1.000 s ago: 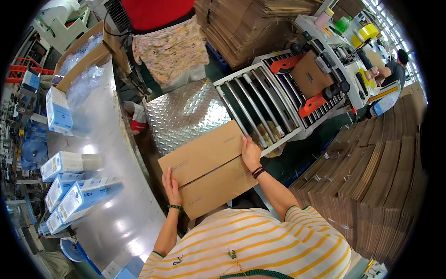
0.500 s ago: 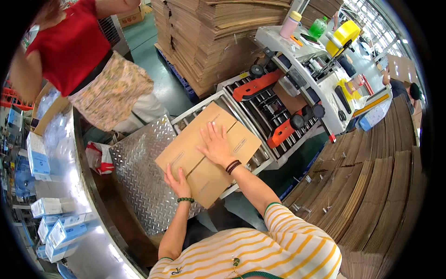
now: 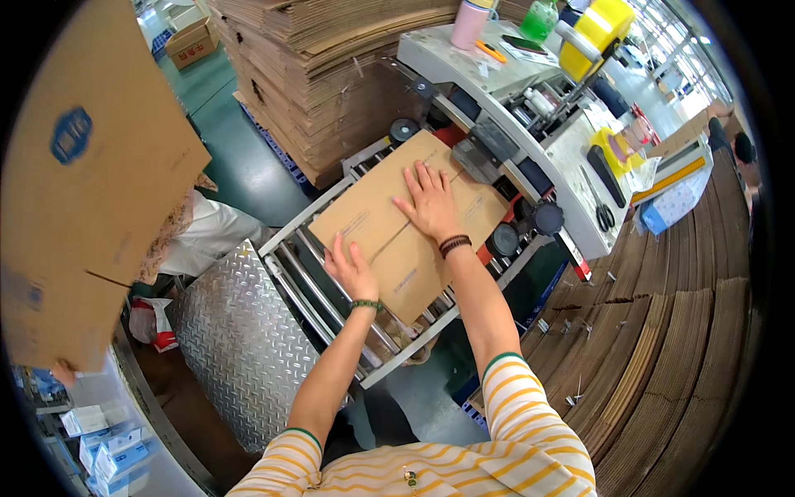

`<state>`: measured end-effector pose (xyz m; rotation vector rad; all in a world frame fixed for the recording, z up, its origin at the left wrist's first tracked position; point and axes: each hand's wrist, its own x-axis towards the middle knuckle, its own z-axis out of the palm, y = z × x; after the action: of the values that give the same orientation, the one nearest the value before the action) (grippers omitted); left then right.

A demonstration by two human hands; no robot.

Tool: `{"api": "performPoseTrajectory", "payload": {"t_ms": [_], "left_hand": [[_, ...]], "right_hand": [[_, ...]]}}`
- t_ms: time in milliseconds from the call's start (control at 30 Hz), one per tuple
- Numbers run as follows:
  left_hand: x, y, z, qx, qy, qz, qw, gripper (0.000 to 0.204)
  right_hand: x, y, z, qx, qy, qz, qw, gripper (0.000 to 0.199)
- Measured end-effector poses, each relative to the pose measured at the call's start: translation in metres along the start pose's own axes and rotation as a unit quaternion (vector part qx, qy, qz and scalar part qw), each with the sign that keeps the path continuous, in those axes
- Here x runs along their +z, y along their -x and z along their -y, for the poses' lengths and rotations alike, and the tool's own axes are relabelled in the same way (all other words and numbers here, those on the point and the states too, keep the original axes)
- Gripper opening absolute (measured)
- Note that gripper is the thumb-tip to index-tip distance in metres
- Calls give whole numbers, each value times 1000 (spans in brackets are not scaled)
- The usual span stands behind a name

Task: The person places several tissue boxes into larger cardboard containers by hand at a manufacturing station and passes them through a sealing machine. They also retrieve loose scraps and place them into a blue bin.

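Observation:
A closed brown cardboard box [image 3: 377, 203] lies on the roller conveyor, its far right end in the mouth of a carton sealing machine [image 3: 489, 149]. On its top, spread fingers of my right hand [image 3: 431, 203] lie flat beside the middle seam. My left hand [image 3: 352, 269] rests against the box's near left edge, fingers apart. Neither hand is wrapped round anything. Bare metal rollers [image 3: 319, 277] show behind the box, and the machine's side wheel [image 3: 503, 240] is close to its right corner. The underside of the box is hidden.
A diamond-plate metal sheet [image 3: 240, 348] adjoins the conveyor. At left, a person holds up a large cardboard box [image 3: 99, 190]. Flat cardboard stacks stand behind [image 3: 323, 83] and at right [image 3: 662, 348]. Scissors [image 3: 604, 217] and a yellow tape roll [image 3: 598, 37] are on the machine.
Under my hands the box has moved forward and right, off the metal sheet, along the rollers and into the machine. The person at left has brought a large cardboard box into view.

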<state>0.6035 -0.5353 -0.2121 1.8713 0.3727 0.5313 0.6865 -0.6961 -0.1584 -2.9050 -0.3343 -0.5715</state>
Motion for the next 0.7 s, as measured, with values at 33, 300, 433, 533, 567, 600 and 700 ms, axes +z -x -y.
{"api": "performPoseTrajectory", "payload": {"t_ms": [33,300,433,533,567,600,700], "left_hand": [[14,-2,0,15,-3,3,1000,42],[-6,33,11,42,240,342,908,55],[-138,97,237,231,-208,621,719,37],[-170,93,242,165,-442,665,579,37],[-175,89,246,147,-477,660,562,37],[-175,87,247,144,-496,658,548,37],[-195,65,252,124,-534,630,551,37]], "right_hand": [[-1,-1,-7,17,-5,-17,1000,58],[-105,194,63,138,-273,-148,940,22],[-316,226,29,130,2,-304,944,17],[-467,276,63,90,229,-476,844,22],[-506,292,75,83,335,-498,796,27],[-543,310,79,62,388,-541,743,34],[-624,346,91,272,703,-420,505,38]]}}
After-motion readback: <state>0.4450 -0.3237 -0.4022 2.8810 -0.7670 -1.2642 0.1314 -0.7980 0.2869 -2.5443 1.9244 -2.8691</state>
